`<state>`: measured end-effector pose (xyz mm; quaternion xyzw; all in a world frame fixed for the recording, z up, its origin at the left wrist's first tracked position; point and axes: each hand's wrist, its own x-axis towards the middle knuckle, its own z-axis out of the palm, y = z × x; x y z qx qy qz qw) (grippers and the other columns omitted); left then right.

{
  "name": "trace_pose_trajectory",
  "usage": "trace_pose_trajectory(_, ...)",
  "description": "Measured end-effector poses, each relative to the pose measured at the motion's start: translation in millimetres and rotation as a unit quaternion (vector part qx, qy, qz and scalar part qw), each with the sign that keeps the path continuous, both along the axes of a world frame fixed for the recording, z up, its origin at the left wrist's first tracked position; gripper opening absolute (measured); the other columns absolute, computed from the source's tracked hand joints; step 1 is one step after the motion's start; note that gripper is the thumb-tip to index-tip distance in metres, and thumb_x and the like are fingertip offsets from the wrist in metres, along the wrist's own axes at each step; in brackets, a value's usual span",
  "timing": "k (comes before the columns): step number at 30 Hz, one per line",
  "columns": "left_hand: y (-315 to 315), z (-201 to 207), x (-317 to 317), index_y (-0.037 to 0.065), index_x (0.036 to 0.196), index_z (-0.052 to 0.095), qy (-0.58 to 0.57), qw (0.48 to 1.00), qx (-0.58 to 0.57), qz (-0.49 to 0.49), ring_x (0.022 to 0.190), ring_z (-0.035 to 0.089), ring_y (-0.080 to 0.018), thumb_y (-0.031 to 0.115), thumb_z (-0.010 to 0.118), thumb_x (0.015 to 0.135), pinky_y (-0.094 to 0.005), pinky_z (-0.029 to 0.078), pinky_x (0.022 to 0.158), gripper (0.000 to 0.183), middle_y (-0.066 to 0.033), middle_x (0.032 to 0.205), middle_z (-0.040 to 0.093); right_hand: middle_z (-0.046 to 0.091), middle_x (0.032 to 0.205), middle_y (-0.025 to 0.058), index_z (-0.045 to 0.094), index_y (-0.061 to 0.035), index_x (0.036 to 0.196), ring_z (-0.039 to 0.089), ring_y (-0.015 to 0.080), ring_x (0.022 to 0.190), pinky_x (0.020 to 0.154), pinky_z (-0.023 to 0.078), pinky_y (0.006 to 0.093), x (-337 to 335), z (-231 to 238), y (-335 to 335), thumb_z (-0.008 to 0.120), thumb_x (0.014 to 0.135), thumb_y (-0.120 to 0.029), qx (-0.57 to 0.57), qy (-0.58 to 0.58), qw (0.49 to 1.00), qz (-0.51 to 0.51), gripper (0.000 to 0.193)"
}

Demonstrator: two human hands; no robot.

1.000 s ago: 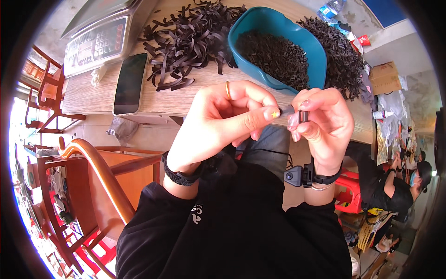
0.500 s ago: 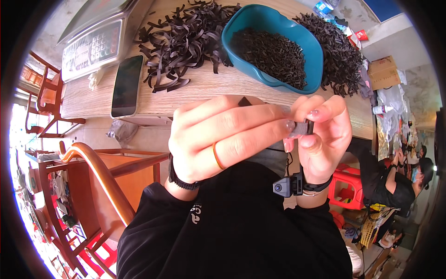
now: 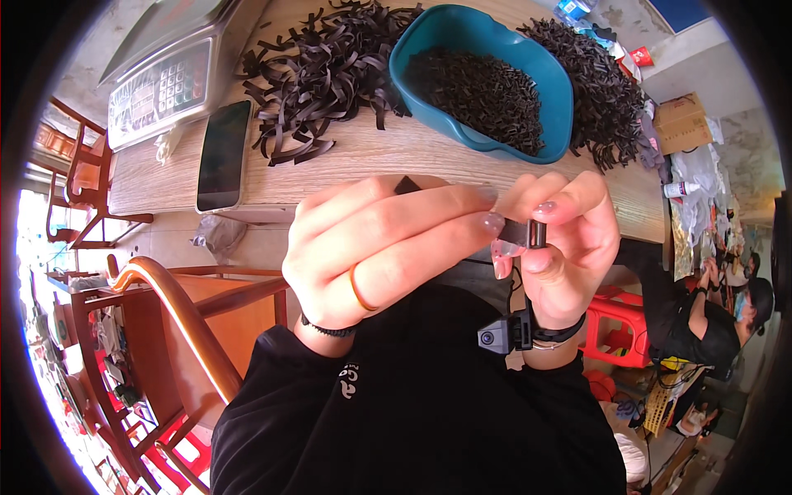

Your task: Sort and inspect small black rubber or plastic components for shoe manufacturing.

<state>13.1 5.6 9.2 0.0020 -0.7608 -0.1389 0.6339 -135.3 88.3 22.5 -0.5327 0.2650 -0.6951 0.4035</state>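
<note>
Dark strip (image 3: pixel 515 233) runs from the left hand (image 3: pixel 371 247), which pinches it, to a small black loop (image 3: pixel 539 234) squeezed by the right hand (image 3: pixel 577 252), near the table (image 3: pixel 272 186). More strip shows than just before, so it seems pulled out. Farther off sits a blue tub (image 3: pixel 441 122).

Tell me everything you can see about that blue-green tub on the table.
The blue-green tub looks like smooth plastic, with rounded corners and raised walls. It stands upright on the wood-grain table, partly filled with a loose heap of small dark pieces. Long dark strips lie to its left and another dark heap to its right; whether either presses against it is hard to tell. The left hand and right hand are on its near side, not touching it.
</note>
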Motion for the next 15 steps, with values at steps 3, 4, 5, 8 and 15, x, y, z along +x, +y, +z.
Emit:
trace_pose_trajectory(3,5.0,0.3,3.9,-0.002,0.085,0.062,-0.012,0.999,0.024,0.021,0.062,0.063,-0.0224,-0.001,0.069,0.059,-0.024,0.042,0.046,0.027,-0.0174,0.079,0.065,0.057,0.084,0.0144,0.049,0.0031,0.093,0.056,0.0142,0.071,0.064,0.047,0.0244,1.7,0.0,-0.6,0.068,0.069,0.014,-0.008,0.013,1.0,0.002,0.033)
trace_pose_trajectory(4,6.8,-0.4,3.2,-0.002,0.086,0.062,-0.007,0.999,0.027,0.035,0.062,0.063,-0.0215,-0.001,0.069,0.061,-0.0241,0.043,0.047,0.026,-0.0172,0.079,0.066,0.057,0.085,0.0147,0.049,0.0032,0.093,0.056,0.0144,0.072,0.065,0.047,0.0246,3.2,0.5,-0.5,0.068,0.069,0.014,-0.007,0.018,1.0,0.0,0.033)
trace_pose_trajectory(5,8.0,-1.2,2.1,-0.001,0.087,0.061,-0.003,0.998,0.03,0.049,0.062,0.063,-0.0207,-0.002,0.069,0.062,-0.0241,0.043,0.048,0.026,-0.0171,0.079,0.066,0.057,0.085,0.0147,0.049,0.0032,0.093,0.056,0.0144,0.072,0.065,0.047,0.0246,4.5,0.7,-0.5,0.068,0.069,0.014,-0.007,0.018,1.0,0.0,0.033)
trace_pose_trajectory(8,10.3,-5.6,-1.3,-0.001,0.087,0.061,0.009,0.998,0.046,0.053,0.064,0.063,-0.0206,-0.002,0.069,0.062,-0.0242,0.045,0.049,0.027,-0.0175,0.08,0.065,0.057,0.087,0.0151,0.049,0.0039,0.093,0.057,0.0147,0.073,0.067,0.048,0.0253,9.0,0.0,-2.1,0.068,0.069,0.014,-0.011,0.018,0.999,-0.026,0.033)
trace_pose_trajectory(15,1.2,-5.2,-10.0,0.001,0.088,0.064,0.019,0.998,0.032,0.054,0.062,0.058,-0.0177,-0.01,0.068,0.056,-0.0233,0.044,0.05,0.034,-0.013,0.082,0.06,0.056,0.09,0.0139,0.05,0.0056,0.096,0.057,0.0142,0.077,0.067,0.05,0.0259,4.4,-6.3,-1.1,0.068,0.07,0.013,-0.038,0.042,0.995,-0.081,0.033)
